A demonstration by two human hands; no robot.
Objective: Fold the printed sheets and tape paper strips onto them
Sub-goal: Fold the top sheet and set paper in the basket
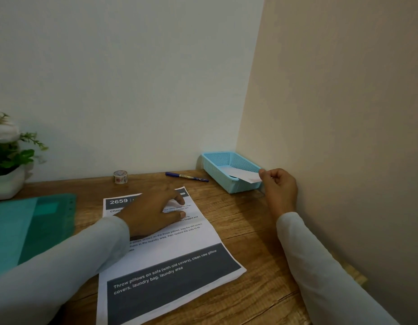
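A printed sheet [180,261] headed "2659" lies flat on the wooden desk [250,226], with dark grey bands at its top and bottom. My left hand [154,212] rests on the sheet's upper part, fingers spread and pressing it down. My right hand [277,188] is at the near right corner of a light blue basket [217,165] and pinches a white folded paper [243,175] that lies partly inside the basket. A small roll of patterned tape [120,177] stands near the back wall.
A blue pen [187,177] lies between the tape and the basket. A teal plastic folder [32,226] covers the desk's left side. A white pot with flowers [6,160] stands at the far left. Walls close off the back and the right.
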